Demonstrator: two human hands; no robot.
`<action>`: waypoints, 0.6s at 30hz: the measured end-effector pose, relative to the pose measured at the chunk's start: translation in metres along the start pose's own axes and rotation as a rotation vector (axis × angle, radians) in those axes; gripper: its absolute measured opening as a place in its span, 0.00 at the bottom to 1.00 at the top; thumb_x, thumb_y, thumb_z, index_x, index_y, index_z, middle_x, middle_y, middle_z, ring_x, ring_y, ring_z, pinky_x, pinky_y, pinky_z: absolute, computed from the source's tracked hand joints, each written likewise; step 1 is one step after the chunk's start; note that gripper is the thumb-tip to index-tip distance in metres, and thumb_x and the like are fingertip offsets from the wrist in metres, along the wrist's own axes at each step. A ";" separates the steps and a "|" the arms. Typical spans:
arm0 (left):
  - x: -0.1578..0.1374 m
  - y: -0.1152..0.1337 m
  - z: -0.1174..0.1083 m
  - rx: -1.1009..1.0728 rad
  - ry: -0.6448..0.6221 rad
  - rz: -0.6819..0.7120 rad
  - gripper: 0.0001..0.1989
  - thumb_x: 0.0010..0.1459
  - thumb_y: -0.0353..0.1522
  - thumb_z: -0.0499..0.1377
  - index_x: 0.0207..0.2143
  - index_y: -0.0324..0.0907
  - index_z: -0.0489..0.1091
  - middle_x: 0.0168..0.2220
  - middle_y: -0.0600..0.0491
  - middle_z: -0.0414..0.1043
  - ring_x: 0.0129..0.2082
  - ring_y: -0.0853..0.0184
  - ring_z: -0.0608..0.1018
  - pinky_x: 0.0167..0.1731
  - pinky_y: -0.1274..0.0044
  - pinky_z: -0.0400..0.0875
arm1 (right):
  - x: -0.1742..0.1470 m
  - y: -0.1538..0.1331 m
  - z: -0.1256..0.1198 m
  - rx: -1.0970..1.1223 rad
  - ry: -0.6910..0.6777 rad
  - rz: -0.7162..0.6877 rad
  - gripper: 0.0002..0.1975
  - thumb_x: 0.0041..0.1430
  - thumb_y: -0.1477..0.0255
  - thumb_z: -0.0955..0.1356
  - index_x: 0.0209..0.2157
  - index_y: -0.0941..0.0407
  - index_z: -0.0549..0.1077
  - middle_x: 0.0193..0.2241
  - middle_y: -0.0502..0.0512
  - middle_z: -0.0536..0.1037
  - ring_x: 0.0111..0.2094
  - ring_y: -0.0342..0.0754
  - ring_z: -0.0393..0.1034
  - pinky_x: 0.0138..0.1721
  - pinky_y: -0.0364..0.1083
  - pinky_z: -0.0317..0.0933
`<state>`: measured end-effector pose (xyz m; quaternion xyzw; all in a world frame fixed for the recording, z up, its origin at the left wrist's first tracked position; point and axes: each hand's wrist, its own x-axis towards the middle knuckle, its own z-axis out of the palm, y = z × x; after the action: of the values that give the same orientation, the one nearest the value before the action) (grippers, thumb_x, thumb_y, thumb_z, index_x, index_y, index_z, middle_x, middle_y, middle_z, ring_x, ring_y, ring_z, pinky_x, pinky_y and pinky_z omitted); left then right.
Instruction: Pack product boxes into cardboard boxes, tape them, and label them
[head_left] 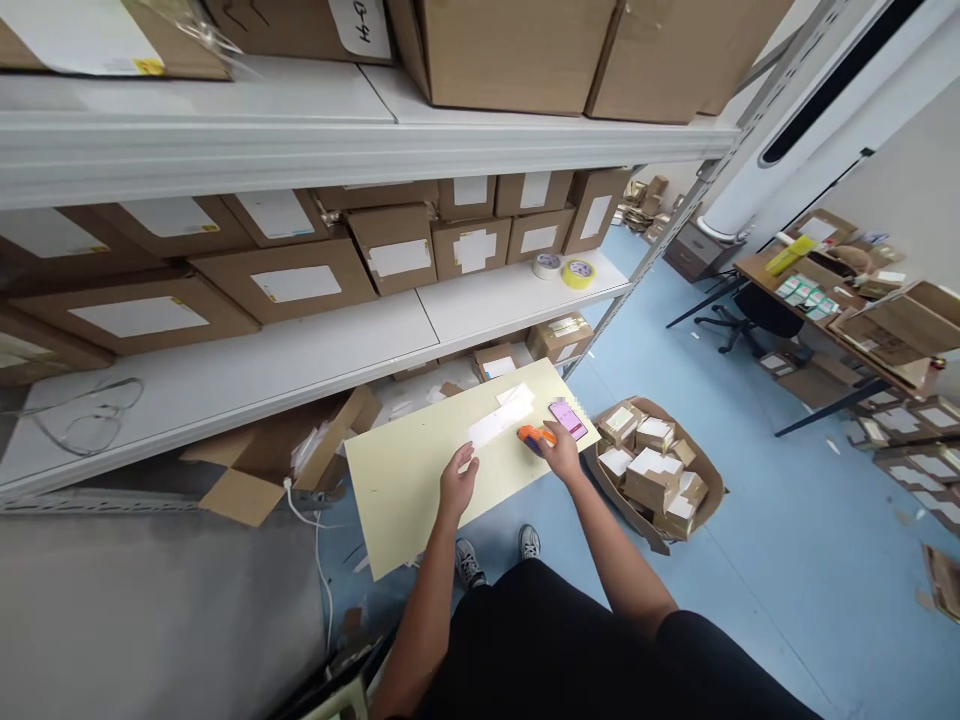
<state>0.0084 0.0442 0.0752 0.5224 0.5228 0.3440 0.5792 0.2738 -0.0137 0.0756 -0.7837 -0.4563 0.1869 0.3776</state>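
In the head view I have the right hand (562, 455) clamped on an orange and dark-blue handheld tool (532, 437), its exact kind too small for me to tell; the tool is over the right part of a pale yellow counter (405, 470), just beside a long white paper strip (495, 422). The left hand (457, 483) is over the near edge of the counter, thumb and fingers apart and loosely curled, with nothing that I can see in its grasp. Its fingertips are just beside the strip's lower left end, though I cannot tell whether they touch it. A smaller white paper piece (517, 394) overlaps the strip's far end, and a phone with a lit pink screen (568, 420) lies to the right of the tool, near the counter's right edge.

Beyond the counter I see a grey-white shelf (480, 320) with a row of labelled cartons (296, 283), a white tape roll (547, 266) and, just beside it, a yellow tape roll (578, 274). An open carton (244, 497) sits under the shelf, left of the counter. To the right, on the blue floor (757, 570), a torn-down carton (711, 465) holds a heap of small brown boxes (651, 480), most with white labels
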 end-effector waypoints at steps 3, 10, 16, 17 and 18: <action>-0.010 -0.011 0.016 0.025 -0.017 -0.023 0.27 0.59 0.47 0.63 0.57 0.43 0.73 0.56 0.41 0.77 0.58 0.55 0.77 0.56 0.64 0.72 | 0.015 0.031 0.001 -0.035 -0.062 0.063 0.20 0.54 0.64 0.69 0.47 0.56 0.80 0.48 0.63 0.82 0.49 0.60 0.76 0.50 0.55 0.69; -0.043 -0.042 0.031 0.111 -0.007 -0.133 0.29 0.57 0.50 0.63 0.55 0.43 0.74 0.52 0.41 0.79 0.55 0.53 0.79 0.50 0.64 0.77 | 0.042 0.093 0.034 -0.065 -0.323 0.175 0.03 0.50 0.68 0.72 0.28 0.53 0.77 0.32 0.56 0.82 0.38 0.55 0.75 0.40 0.48 0.65; -0.063 -0.055 0.043 0.145 0.046 -0.222 0.29 0.57 0.51 0.63 0.55 0.43 0.74 0.52 0.41 0.79 0.54 0.54 0.80 0.52 0.64 0.75 | 0.033 0.130 0.068 -0.031 -0.327 0.234 0.04 0.52 0.75 0.72 0.32 0.55 0.74 0.35 0.58 0.81 0.44 0.54 0.72 0.52 0.52 0.61; -0.065 -0.054 0.047 0.148 0.047 -0.233 0.29 0.57 0.51 0.63 0.54 0.43 0.74 0.52 0.41 0.80 0.54 0.54 0.80 0.53 0.64 0.75 | 0.033 0.133 0.070 -0.009 -0.305 0.244 0.03 0.54 0.75 0.71 0.33 0.56 0.74 0.37 0.59 0.81 0.46 0.54 0.72 0.53 0.52 0.60; -0.066 -0.053 0.052 0.150 0.042 -0.244 0.29 0.57 0.51 0.63 0.54 0.42 0.74 0.51 0.41 0.80 0.53 0.54 0.80 0.53 0.64 0.75 | 0.035 0.136 0.072 0.014 -0.291 0.251 0.03 0.56 0.75 0.70 0.34 0.57 0.74 0.37 0.60 0.81 0.47 0.53 0.72 0.54 0.53 0.59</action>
<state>0.0365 -0.0423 0.0357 0.4895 0.6188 0.2418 0.5648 0.3239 0.0056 -0.0723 -0.7967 -0.4032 0.3469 0.2868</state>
